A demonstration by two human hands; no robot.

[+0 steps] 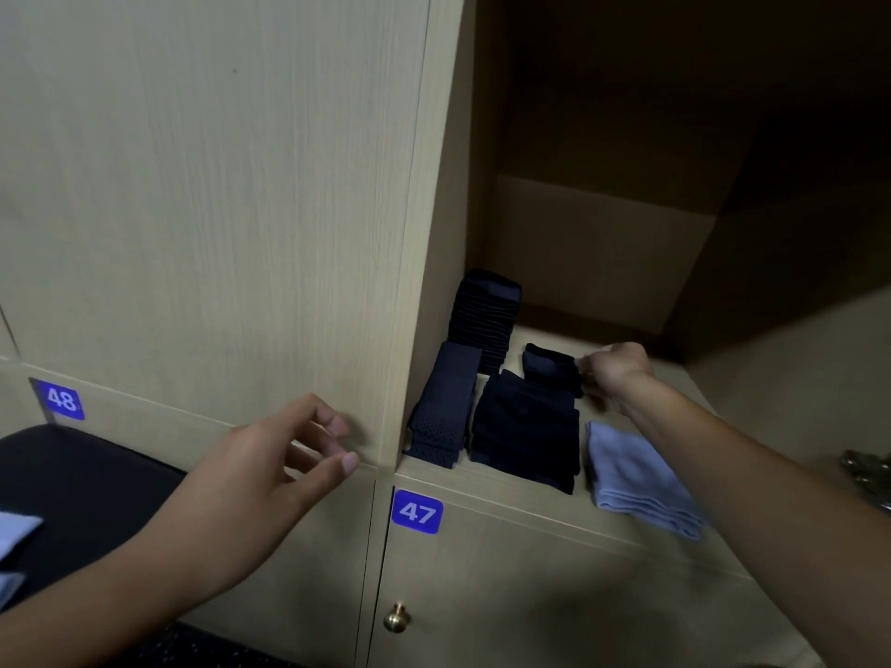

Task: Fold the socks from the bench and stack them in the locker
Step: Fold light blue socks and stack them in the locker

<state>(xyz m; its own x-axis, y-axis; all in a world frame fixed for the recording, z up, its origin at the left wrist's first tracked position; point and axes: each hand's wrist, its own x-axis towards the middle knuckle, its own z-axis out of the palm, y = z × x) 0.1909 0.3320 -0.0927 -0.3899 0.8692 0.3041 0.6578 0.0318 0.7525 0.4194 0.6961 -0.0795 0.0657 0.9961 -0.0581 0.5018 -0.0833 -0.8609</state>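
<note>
Single view only, head-worn, wide-angle; verticals bow outward toward the frame edges. Looks forward and down from above arm level, close in on the open locker (627, 282), with its shelf (540, 494) right of centre. Both forearms enter from the bottom corners: left hand (270, 479) low in mid-frame, right hand (612, 368) reaching in over the shelf. Closed door (202, 185) fills the upper left; number tag 47 (417, 512) sits below the shelf edge. Locker's upper interior too dark to read.

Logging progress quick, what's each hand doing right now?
Left hand: open, holding nothing, fingers loosely spread near the locker front.
Right hand: pinching the small folded dark sock.
</note>
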